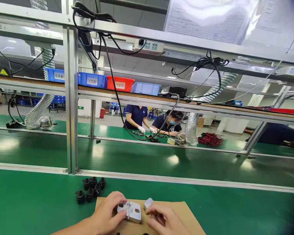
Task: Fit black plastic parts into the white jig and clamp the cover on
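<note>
white plastic housing (129, 210) lies on a brown cardboard sheet (183, 212) at the near edge of the green bench mat (26, 202), held between both of the person's hands. left of it, a cluster of small black round parts (90, 189) sits on the mat, just beside the cardboard's far left corner. the left hand (107, 212) has its fingers curled around the housing's left end, thumb and fingertips touching it in a closed grip. the right hand (161, 218) rests at the housing's right side, fingers bent and partly closed; whether it actually clamps the housing or a smaller piece cannot be told. a small white block (148, 203) lies on the cardboard just beyond the right hand's fingertips. farther back, across the green conveyor, two co-workers in dark blue shirts (137, 116) work at another bench, one wearing white gloves. blue and red bins (120, 83) stand on the overhead shelf.
</note>
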`<state>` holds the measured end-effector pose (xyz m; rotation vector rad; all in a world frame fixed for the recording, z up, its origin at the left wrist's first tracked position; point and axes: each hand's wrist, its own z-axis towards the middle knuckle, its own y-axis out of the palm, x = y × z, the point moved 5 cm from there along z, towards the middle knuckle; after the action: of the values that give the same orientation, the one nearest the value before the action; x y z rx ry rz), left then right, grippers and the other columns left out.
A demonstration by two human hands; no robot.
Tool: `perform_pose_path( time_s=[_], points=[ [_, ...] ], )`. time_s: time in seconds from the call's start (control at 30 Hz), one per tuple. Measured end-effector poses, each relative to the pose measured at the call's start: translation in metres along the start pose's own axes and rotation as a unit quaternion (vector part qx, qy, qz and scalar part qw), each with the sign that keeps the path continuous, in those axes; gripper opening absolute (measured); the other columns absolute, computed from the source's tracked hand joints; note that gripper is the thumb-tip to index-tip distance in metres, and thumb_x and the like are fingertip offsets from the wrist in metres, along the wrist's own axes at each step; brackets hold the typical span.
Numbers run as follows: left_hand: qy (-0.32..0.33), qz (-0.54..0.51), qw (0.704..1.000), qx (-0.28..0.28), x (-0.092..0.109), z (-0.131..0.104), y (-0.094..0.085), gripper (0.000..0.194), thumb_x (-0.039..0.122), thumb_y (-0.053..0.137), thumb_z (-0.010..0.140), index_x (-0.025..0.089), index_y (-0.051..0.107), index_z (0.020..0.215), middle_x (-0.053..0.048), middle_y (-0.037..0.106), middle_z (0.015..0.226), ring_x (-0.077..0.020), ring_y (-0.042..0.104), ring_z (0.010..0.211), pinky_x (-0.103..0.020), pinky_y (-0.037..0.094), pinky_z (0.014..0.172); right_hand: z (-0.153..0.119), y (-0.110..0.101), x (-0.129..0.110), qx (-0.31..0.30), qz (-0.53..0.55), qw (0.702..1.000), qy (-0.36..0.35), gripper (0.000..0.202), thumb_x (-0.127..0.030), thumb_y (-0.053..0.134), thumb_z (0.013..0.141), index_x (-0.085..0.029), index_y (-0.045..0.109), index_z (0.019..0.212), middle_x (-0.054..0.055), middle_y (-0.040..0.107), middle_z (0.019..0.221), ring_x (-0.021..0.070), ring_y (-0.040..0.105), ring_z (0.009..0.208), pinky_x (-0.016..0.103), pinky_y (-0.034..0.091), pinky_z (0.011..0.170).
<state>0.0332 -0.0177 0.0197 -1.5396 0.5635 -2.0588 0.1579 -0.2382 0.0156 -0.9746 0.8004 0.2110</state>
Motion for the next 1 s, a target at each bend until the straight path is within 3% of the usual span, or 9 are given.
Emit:
perform_pose_path(
  time_s=[0.1,0.17,0.27,0.37,0.5,0.6,0.73,0.87,1.0],
  points=[
    [0.006,0.0,1.0,-0.006,-0.003,0.001,0.002,0.041,0.021,0.069,0.088,0.018,0.065,0.129,-0.013,0.063,0.129,-0.0276,0.059,0.12,-0.039,0.049,0.106,0.044,0.004,-0.034,0.025,-0.052,0.996,-0.064,0.029,-0.035,0.051,0.106,-0.021,0.07,0.088,0.003,0.065,0.079,0.0197,0.058,0.071,0.029,0.041,0.067],
    [0.004,0.002,1.0,-0.014,-0.005,0.002,0.002,0.047,0.021,0.072,0.085,0.02,0.065,0.132,-0.014,0.061,0.135,-0.0294,0.058,0.126,-0.04,0.047,0.111,0.079,0.019,-0.056,0.004,-0.075,0.992,-0.097,0.019,-0.023,0.056,0.102,-0.024,0.072,0.111,0.004,0.071,0.102,0.0231,0.066,0.091,0.03,0.046,0.08],
    [-0.009,0.007,1.0,-0.02,-0.009,0.002,0.002,0.053,0.019,0.072,0.084,0.023,0.065,0.136,-0.012,0.057,0.146,-0.0313,0.052,0.137,-0.043,0.042,0.12,0.129,0.051,-0.08,-0.033,-0.109,0.986,-0.125,0.036,-0.014,0.06,0.1,-0.026,0.069,0.133,0.005,0.068,0.121,0.0276,0.065,0.108,0.034,0.048,0.094],
    [-0.026,0.016,0.999,-0.019,-0.014,0.002,0.003,0.053,0.015,0.07,0.082,0.021,0.066,0.134,-0.013,0.059,0.142,-0.0321,0.054,0.133,-0.045,0.045,0.116,0.165,0.078,-0.089,-0.074,-0.117,0.981,-0.139,0.026,-0.015,0.066,0.103,-0.022,0.072,0.128,0.006,0.068,0.118,0.0255,0.066,0.102,0.038,0.054,0.092],
    [-0.024,0.021,0.999,-0.022,-0.015,0.004,0.004,0.056,0.01,0.072,0.072,0.017,0.067,0.128,-0.013,0.061,0.132,-0.0314,0.057,0.125,-0.045,0.049,0.109,0.185,0.092,-0.088,-0.097,-0.089,0.981,-0.145,0.008,-0.022,0.072,0.104,-0.018,0.076,0.11,0.006,0.071,0.107,0.0243,0.068,0.102,0.041,0.056,0.096],
    [-0.021,0.018,0.999,-0.021,-0.013,0.005,0.004,0.059,0.009,0.072,0.071,0.019,0.066,0.129,-0.011,0.061,0.13,-0.0295,0.058,0.122,-0.044,0.05,0.107,0.187,0.083,-0.076,-0.058,-0.041,0.991,-0.114,0.019,-0.033,0.071,0.107,-0.015,0.075,0.103,0.005,0.071,0.101,0.0246,0.068,0.099,0.042,0.056,0.096],
    [-0.023,0.006,1.0,-0.018,-0.013,0.004,0.003,0.064,0.009,0.075,0.071,0.021,0.064,0.133,-0.01,0.061,0.134,-0.0279,0.058,0.125,-0.042,0.048,0.111,0.171,0.047,-0.037,0.021,0.06,0.997,-0.032,0.041,-0.052,0.06,0.111,-0.014,0.07,0.101,0.003,0.067,0.086,0.0191,0.065,0.076,0.032,0.055,0.073],
    [-0.026,-0.015,0.999,-0.012,-0.015,0.004,0.002,0.062,0.009,0.076,0.073,0.022,0.064,0.132,-0.009,0.062,0.134,-0.027,0.059,0.124,-0.041,0.048,0.111,0.126,0.005,0.0,0.078,0.13,0.988,0.025,0.06,-0.072,0.055,0.104,-0.014,0.067,0.093,0.006,0.066,0.081,0.0197,0.062,0.071,0.029,0.047,0.063],
    [-0.032,-0.029,0.999,-0.01,-0.021,0.003,0.0,0.063,0.012,0.075,0.08,0.027,0.061,0.14,-0.009,0.063,0.135,-0.0285,0.059,0.126,-0.045,0.046,0.112,0.071,-0.013,0.01,0.117,0.155,0.98,0.048,0.06,-0.072,0.054,0.104,-0.015,0.065,0.087,0.007,0.066,0.08,0.0206,0.06,0.07,0.029,0.045,0.062]
  ],
)
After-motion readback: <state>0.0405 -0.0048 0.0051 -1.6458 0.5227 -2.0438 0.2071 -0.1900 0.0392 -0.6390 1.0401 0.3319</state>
